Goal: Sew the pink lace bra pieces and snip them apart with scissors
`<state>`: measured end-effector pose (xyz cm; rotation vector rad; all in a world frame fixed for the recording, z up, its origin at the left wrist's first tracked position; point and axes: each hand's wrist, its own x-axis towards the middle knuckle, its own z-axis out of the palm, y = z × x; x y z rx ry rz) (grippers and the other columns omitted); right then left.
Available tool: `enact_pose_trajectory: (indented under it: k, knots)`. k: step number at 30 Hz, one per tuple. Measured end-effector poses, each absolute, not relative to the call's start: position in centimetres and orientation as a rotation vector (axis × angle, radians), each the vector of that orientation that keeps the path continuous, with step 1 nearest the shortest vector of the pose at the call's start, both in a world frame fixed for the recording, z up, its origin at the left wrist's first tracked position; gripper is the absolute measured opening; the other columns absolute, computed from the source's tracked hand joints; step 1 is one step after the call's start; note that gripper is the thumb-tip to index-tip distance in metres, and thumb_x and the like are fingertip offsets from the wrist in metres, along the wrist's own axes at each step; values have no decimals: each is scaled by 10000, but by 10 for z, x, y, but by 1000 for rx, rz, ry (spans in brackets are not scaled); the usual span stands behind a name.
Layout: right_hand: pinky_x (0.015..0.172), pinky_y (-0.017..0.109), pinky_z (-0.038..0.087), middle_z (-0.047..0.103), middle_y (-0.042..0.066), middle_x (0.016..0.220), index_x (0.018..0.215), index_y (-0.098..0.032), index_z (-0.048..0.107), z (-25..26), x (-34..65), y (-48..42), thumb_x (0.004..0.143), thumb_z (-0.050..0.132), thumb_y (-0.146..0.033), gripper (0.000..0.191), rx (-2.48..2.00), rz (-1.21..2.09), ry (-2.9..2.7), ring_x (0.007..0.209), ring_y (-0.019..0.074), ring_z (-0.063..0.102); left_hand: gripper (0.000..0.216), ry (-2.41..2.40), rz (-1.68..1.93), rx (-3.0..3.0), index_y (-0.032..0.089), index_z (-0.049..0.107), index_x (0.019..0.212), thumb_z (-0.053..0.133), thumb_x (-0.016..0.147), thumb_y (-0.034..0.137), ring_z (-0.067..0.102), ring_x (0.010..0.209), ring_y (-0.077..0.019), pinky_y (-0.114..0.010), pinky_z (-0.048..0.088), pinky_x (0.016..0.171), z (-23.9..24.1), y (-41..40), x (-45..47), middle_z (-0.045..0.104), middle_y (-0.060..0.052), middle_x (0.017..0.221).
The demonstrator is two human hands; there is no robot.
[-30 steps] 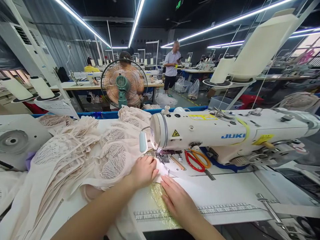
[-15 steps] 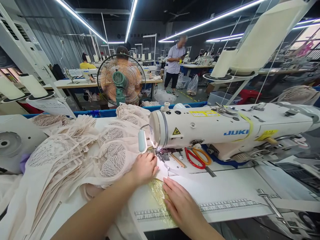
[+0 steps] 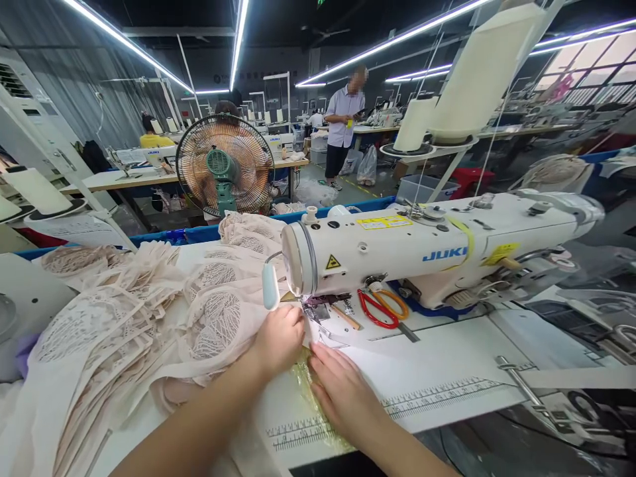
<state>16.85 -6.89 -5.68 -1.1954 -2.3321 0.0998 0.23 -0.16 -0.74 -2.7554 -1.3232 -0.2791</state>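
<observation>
My left hand is closed at the needle area of a white sewing machine, its fingers curled on pale beige fabric. The fabric's edge under the fingers is mostly hidden. Just to the right and nearer me, my right hand lies flat with fingers stretched out, fingertips beside the strip of fabric in front of the presser foot. Beneath it, a crinkled yellowish clear film covers part of the white table. To the left spread beige lace garment pieces, running up to my left hand.
Red-handled scissors, an orange-handled tool and a small wooden stick lie under the machine arm. Thread cones stand behind it. Beyond are a large fan and a standing person. A printed ruler runs along the table front.
The camera view has shifted slightly, moving the scene left in the picture. My right hand has come a little closer to my left hand and the needle. My left hand stays at the needle.
</observation>
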Motion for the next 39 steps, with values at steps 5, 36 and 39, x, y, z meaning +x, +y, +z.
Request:
enact_pose_trajectory:
  k: [5,36,39]
  knots:
    - [985,492,432,567,148,1274,1195,-117,554,-51,163,-67,810,448,-148,400,-1199,149,-2314,1191,288,501,264,-1244,-130,-2786,148,602,1011,439,803,136,566,719,-219,-352,498,625,-9,-32,1,623,-120,1056]
    - [979,439,441,625,124,1191,1033,-152,618,-45,174,-67,841,418,-167,278,-1118,343,-2203,1114,234,559,356,-1106,-339,-2893,187,582,1130,354,869,108,531,1072,-242,-410,451,918,-15,3,-35,573,-91,1228]
    - [980,432,439,627,121,1185,1029,-152,619,-46,173,-68,837,422,-165,275,-1119,343,-2200,1110,232,560,348,-1125,-314,-2882,211,581,1131,350,882,130,529,1074,-236,-400,457,911,-13,6,-35,573,-69,1223]
